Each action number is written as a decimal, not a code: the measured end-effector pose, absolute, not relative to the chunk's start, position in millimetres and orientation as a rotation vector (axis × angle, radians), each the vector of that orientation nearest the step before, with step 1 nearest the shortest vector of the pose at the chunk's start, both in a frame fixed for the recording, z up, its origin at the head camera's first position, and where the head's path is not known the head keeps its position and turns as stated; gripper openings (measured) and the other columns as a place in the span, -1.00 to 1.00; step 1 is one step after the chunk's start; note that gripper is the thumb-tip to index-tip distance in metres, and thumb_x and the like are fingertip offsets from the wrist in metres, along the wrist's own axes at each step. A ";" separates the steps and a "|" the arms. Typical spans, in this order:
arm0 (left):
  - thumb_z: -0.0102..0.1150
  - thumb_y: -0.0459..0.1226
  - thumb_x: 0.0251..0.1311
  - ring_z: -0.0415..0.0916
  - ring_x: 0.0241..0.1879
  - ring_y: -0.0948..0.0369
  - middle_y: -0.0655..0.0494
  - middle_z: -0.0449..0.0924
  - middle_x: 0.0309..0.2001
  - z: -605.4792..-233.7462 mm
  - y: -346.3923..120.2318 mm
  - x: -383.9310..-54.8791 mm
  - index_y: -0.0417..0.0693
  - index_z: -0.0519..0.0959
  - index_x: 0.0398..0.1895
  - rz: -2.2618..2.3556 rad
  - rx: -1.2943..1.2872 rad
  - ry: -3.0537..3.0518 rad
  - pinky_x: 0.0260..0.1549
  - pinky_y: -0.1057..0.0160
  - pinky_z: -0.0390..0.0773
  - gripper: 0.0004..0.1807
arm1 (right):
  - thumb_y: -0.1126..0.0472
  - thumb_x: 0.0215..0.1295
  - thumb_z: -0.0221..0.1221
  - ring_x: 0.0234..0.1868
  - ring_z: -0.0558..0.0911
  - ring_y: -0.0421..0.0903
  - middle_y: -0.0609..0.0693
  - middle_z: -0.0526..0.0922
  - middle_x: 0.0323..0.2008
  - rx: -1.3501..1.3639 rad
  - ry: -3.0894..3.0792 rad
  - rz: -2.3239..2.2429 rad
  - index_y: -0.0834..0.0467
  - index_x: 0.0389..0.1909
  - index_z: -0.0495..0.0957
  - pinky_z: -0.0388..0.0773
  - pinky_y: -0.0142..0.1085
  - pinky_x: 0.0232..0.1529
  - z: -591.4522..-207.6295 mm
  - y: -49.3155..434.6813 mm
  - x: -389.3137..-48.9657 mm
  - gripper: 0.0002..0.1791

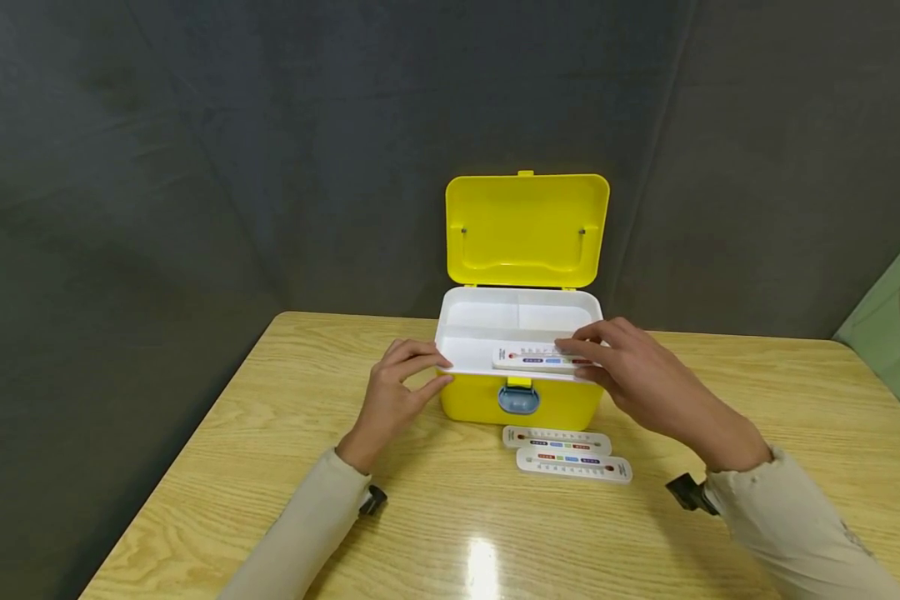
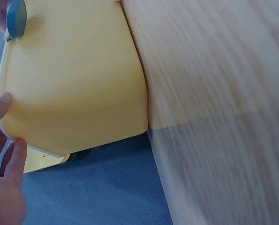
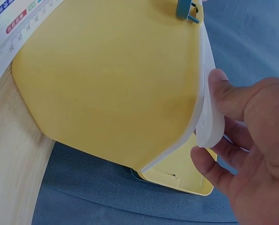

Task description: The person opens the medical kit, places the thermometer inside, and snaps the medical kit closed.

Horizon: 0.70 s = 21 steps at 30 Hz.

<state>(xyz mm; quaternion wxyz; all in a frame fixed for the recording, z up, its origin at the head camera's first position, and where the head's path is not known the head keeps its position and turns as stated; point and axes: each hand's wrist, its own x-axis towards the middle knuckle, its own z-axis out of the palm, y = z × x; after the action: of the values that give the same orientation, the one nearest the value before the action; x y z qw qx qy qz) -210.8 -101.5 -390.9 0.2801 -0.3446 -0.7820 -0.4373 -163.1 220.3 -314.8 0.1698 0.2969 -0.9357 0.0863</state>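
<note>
Yellow box (image 1: 523,400) sits mid-table w/ lid (image 1: 527,229) up at 12 o'clock, white inner tray (image 1: 517,321) exposed. Right hand (image 1: 645,379) pinches a thermometer card (image 1: 532,360) at its right end, thumb under, fingers on top, curled snug round it. The card lies flat across the tray's front rim, long axis running 9-to-3, so it extends toward 9 o'clock from the fingers; the tray's open bay is just past it at 12. Left hand (image 1: 397,387) is at the box's left front corner, fingertips touching the tray rim, fingers loosely bent, holding nothing. Right hand is clearly nearer the card. Two more thermometer cards (image 1: 566,454) lie on the wooden table (image 1: 270,467) at 6 o'clock from the box, just beside each other, same 9-to-3 lie. Blue latch (image 1: 518,399) hangs at box front.
</note>
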 end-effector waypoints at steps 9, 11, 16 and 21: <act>0.48 -0.38 0.02 0.53 -0.05 0.12 0.05 0.66 -0.15 -390.6 -102.2 -210.1 -0.09 0.75 -0.29 -1.168 -0.923 -2.099 0.02 0.23 0.56 -0.84 | 0.32 0.22 0.35 -0.07 0.51 -0.04 0.05 0.66 0.00 0.856 -2.670 0.270 0.08 0.11 0.66 0.58 -0.19 -0.13 -316.4 218.2 -163.5 -0.59; 0.48 -0.38 0.01 0.53 -0.06 0.11 0.05 0.66 -0.15 -390.7 -102.3 -210.2 -0.08 0.75 -0.29 -1.165 -0.925 -2.092 0.02 0.23 0.56 -0.84 | 0.32 0.22 0.34 -0.08 0.50 -0.05 0.03 0.66 -0.01 0.864 -2.672 0.277 0.08 0.09 0.67 0.57 -0.20 -0.13 -316.4 218.0 -164.1 -0.61; 0.48 -0.38 0.01 0.53 -0.05 0.11 0.05 0.66 -0.16 -391.3 -102.2 -210.5 -0.09 0.76 -0.29 -1.167 -0.923 -2.092 0.04 0.23 0.55 -0.84 | 0.33 0.22 0.34 -0.09 0.51 -0.07 0.01 0.67 -0.04 0.894 -2.658 0.303 0.07 0.00 0.70 0.57 -0.20 -0.13 -317.6 218.5 -164.7 -0.69; 0.48 -0.38 0.01 0.53 -0.04 0.11 0.05 0.66 -0.16 -391.6 -101.2 -210.8 -0.08 0.76 -0.29 -1.165 -0.925 -2.086 0.05 0.23 0.55 -0.84 | 0.34 0.23 0.33 -0.07 0.53 -0.07 0.00 0.67 -0.04 0.918 -2.643 0.332 0.08 -0.02 0.69 0.59 -0.17 -0.09 -319.3 219.5 -164.8 -0.71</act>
<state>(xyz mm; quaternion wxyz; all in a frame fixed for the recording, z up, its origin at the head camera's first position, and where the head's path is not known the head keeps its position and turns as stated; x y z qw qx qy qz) -210.8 -101.2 -391.6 0.2858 -0.3462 -0.7802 -0.4357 -164.8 219.5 -319.3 0.1611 0.3216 -0.9258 0.1163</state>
